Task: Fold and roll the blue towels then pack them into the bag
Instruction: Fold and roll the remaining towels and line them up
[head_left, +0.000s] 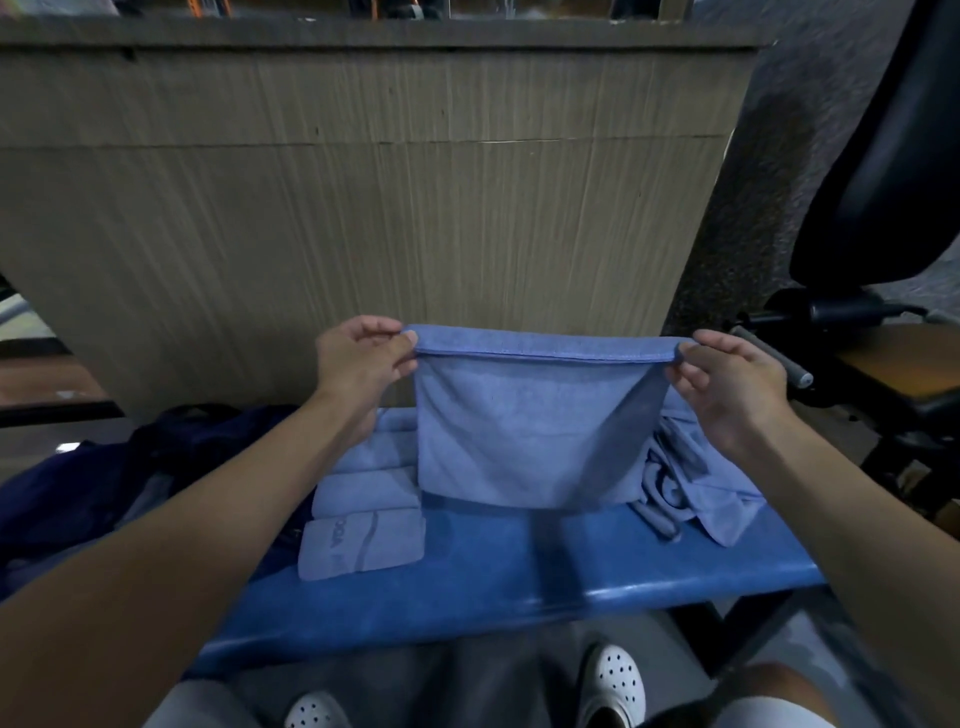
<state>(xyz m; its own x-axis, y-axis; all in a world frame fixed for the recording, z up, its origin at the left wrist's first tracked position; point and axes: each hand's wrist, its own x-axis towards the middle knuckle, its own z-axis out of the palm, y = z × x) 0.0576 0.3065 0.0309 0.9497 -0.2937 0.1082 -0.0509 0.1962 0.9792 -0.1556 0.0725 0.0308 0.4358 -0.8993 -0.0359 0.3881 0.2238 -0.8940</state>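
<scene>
Left hand (358, 358) and right hand (727, 384) each pinched a top corner of towel (530, 436), held above bench (493, 566).

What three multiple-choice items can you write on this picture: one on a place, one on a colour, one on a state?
1. Where do the crumpled towels lie? A. on the bench, right of the held towel; B. on the floor; C. in the bag.
2. What colour are the shoes? A. black; B. white; C. red.
3. How is the held towel? A. rolled; B. flat on the bench; C. pinched at its top corners by the left hand and right hand.
Key: 1 A, the heap rests on the bench's right end; 2 B, both show white; 3 C, each hand pinches one corner.
</scene>
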